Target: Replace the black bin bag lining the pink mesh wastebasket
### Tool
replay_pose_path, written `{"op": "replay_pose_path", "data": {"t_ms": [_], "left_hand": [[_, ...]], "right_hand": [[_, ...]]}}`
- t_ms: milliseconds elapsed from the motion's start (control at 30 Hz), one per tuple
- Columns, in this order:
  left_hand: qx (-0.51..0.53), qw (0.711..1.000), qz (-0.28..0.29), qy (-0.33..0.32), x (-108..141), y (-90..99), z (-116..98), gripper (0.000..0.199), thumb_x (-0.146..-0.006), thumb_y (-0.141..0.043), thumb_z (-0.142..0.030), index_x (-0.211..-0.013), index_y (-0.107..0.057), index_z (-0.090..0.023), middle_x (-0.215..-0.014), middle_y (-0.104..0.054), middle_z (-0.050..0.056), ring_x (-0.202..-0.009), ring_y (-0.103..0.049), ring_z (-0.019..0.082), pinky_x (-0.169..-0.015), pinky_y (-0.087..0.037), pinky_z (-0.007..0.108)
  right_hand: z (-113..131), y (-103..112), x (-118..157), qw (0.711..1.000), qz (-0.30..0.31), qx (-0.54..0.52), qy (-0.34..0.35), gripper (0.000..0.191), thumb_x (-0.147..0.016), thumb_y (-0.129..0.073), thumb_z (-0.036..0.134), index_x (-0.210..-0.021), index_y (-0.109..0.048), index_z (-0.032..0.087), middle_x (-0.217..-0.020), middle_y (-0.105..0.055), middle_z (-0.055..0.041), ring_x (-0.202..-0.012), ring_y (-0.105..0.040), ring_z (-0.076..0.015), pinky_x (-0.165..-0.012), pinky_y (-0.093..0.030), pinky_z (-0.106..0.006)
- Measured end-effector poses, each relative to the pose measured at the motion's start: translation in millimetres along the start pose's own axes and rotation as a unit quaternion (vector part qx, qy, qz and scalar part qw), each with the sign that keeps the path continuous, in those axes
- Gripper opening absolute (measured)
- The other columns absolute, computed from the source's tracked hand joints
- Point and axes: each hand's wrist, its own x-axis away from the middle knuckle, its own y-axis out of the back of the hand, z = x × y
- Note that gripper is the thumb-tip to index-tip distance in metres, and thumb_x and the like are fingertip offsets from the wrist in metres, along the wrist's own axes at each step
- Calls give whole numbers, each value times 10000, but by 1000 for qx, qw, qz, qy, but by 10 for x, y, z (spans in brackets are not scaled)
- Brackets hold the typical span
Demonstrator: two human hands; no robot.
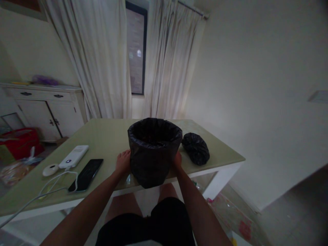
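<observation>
A trash bin lined with a black plastic bag stands at the table's front edge, its round mouth facing up. The bag is folded over the rim and covers the outside, so the bin's own wall is hidden. On the bin's left side rests my left hand, its fingers closed against the bag. My right hand grips the opposite side, with most of its fingers hidden behind the bin. Just right of the bin lies a bunched-up black plastic bag, apart from my right hand.
On the left of the green-topped table lie a phone, a white power bank, a small round white device and a white cable. A white cabinet and a red bag are beyond.
</observation>
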Motion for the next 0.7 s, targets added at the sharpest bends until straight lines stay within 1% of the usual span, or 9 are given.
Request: {"op": "replay_pose_path", "data": {"t_ms": [67,100,167,233,333,400,467,567,700], "left_hand": [[-14,1000,-9,2,18,-10,-13,540,-1052,-512,-212,-1576,-641,-185,-1663,-598,214,-1568,-502,371,-1320,-309,541],[-20,1000,-17,5,27,-16,-15,555,-1058,-505,-213,-1600,-621,-186,-1702,-557,213,-1598,-458,375,-1325,-292,543],[-26,999,-34,17,46,-20,-20,584,-1066,-503,-228,-1643,-577,-184,-1762,-473,213,-1616,-405,381,-1291,-324,519],[-27,998,-45,34,64,-1,-29,601,-1069,-499,-241,-1665,-542,-177,-1769,-443,221,-1580,-417,382,-1233,-370,501],[-37,997,-44,43,86,78,-59,563,-1078,-461,-238,-1627,-560,-159,-1664,-528,237,-1460,-499,382,-1164,-407,511],[-34,998,-26,35,92,143,-80,508,-1079,-455,-233,-1556,-609,-148,-1545,-602,235,-1360,-556,373,-1091,-446,481],[-30,999,-10,29,92,193,-93,449,-1081,-470,-241,-1480,-652,-146,-1453,-637,226,-1306,-584,359,-1041,-462,445],[-31,999,-15,28,88,214,-96,399,-1086,-483,-251,-1421,-679,-157,-1426,-638,216,-1325,-579,352,-1052,-454,433],[-35,999,-19,25,88,190,-93,392,-1085,-481,-232,-1416,-674,-154,-1429,-644,214,-1326,-576,361,-1074,-461,465]], "right_hand": [[3,-2,1,1000,3,9,-4,382,-1158,-484,289,-1318,-812,174,-1286,-827,-189,-1188,-769,-298,-946,-524,-307],[5,-1,1,1000,5,6,-9,387,-1158,-475,273,-1325,-811,173,-1293,-825,-188,-1196,-767,-298,-943,-522,-306],[9,7,2,1000,6,6,-10,401,-1159,-455,247,-1342,-804,172,-1298,-824,-185,-1204,-764,-293,-934,-519,-301],[18,19,1,1000,10,7,-7,389,-1154,-472,248,-1350,-800,172,-1304,-823,-182,-1213,-760,-291,-934,-515,-297],[31,41,1,1000,19,15,-10,377,-1153,-489,272,-1326,-808,166,-1291,-823,-188,-1196,-762,-289,-930,-513,-299],[35,53,4,999,21,19,-14,386,-1157,-475,274,-1316,-812,170,-1263,-827,-188,-1177,-767,-286,-923,-514,-301],[33,61,8,1000,20,18,-13,385,-1158,-473,274,-1321,-810,183,-1262,-829,-179,-1190,-765,-284,-930,-513,-302],[27,66,10,1000,20,17,-10,378,-1159,-488,301,-1338,-804,195,-1300,-822,-174,-1229,-754,-288,-949,-512,-303],[20,54,-3,1000,23,15,-16,386,-1161,-487,324,-1342,-803,195,-1281,-827,-176,-1209,-762,-285,-940,-516,-295]]}}
